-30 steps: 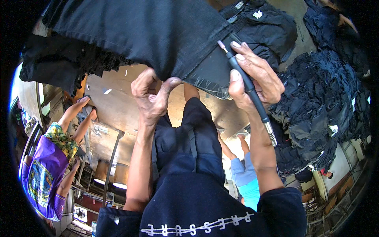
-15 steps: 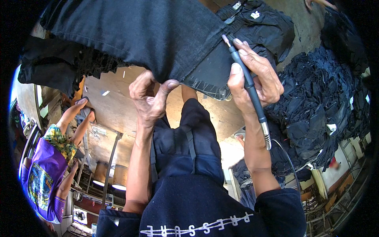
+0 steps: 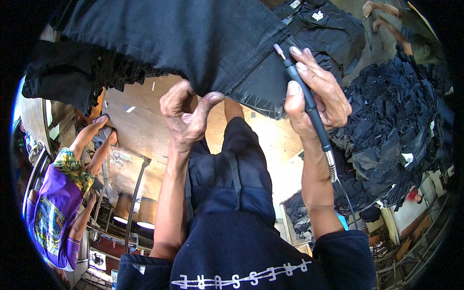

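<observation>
Black denim cloth [image 3: 188,43] hangs across the upper middle, with a stitched seam and a frayed lower edge. My left hand [image 3: 186,116] is closed on that lower edge, thumb pointing right and fingers curled behind; the cloth partly hides the fingertips. In my right hand [image 3: 328,104] is a slim dark rotary grinder handpiece [image 3: 310,101], held like a pen. Its small pinkish grinding tip [image 3: 278,49] points up and left, over the cloth near the seam; I cannot tell whether it touches. A cord runs down from the handpiece's spring end.
A large heap of black garments [image 3: 386,116] fills the right side. Another black garment [image 3: 328,24] lies beyond my right hand. A person in purple [image 3: 55,208] is at the left, and another person's bare legs [image 3: 389,29] show at upper right. Beneath is a wooden board [image 3: 140,104].
My right hand and the handpiece have shifted slightly right. My left hand has moved a little, still on the cloth. More of the bare legs shows at upper right.
</observation>
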Tool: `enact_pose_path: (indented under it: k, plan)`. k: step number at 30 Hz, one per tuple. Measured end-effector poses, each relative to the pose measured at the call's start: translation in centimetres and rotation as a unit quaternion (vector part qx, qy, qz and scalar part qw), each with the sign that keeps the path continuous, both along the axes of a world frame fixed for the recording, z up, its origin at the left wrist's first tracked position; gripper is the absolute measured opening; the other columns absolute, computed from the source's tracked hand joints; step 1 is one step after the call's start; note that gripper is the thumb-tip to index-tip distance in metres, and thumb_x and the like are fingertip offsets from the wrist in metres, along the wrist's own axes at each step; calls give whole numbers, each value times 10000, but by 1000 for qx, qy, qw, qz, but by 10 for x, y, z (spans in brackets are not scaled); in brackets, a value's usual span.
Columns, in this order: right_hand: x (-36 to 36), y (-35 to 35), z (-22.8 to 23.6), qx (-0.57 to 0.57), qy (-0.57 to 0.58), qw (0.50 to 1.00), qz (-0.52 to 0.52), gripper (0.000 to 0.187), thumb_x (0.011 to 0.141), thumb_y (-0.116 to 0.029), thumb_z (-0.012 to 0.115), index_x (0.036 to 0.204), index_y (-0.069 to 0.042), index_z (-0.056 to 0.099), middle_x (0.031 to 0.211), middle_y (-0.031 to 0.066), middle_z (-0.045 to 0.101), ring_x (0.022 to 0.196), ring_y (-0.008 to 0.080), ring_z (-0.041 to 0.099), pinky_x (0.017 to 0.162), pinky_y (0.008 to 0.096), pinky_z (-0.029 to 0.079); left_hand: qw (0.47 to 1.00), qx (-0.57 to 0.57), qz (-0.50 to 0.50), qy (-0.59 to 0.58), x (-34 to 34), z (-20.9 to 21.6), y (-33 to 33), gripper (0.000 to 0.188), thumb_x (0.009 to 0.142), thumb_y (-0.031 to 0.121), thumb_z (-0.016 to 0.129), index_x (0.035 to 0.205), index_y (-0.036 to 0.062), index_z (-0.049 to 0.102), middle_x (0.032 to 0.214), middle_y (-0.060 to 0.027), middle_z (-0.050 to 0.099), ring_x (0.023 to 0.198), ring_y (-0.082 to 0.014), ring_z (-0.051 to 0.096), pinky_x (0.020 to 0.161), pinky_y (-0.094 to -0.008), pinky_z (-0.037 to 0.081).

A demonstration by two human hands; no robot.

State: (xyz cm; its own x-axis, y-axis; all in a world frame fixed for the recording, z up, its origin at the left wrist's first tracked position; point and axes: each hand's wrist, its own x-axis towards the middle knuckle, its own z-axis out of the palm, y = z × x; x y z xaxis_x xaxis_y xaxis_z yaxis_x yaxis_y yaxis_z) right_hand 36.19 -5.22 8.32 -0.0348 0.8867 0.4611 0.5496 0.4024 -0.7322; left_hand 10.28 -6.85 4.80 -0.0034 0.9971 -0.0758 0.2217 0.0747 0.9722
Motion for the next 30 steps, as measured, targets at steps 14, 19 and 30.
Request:
enact_pose_path:
  k: [14, 19, 30]
  plan:
    - [-6, -5, -4, 5, 22, 1000, 16, 271, 906, -55, 735, 1152, 58, 754, 1098, 283, 793, 1142, 410, 780, 1082, 597, 576, 1000, -1, 11, -5, -3, -6, -4, 561, 830, 188, 981, 691, 56, 454, 664, 46, 343, 608, -72, 307, 534, -304, 218]
    - [-5, -8, -3, 11, 27, 999, 34, 275, 905, -39, 714, 1159, 58, 749, 1098, 279, 791, 1147, 418, 777, 1099, 609, 558, 999, -24, 10, -20, -2, -3, -6, 513, 829, 174, 981, 711, 50, 498, 673, 43, 362, 617, -70, 317, 541, -300, 224]
    - [9, -8, 5, -36, -12, 991, 127, 334, 908, -61, 721, 1236, 0, 715, 1158, 220, 784, 1229, 454, 737, 1168, 644, 487, 998, -22, 12, -56, 0, -3, -5, 420, 846, 135, 965, 735, 23, 575, 697, 54, 449, 635, -51, 374, 551, -276, 259]
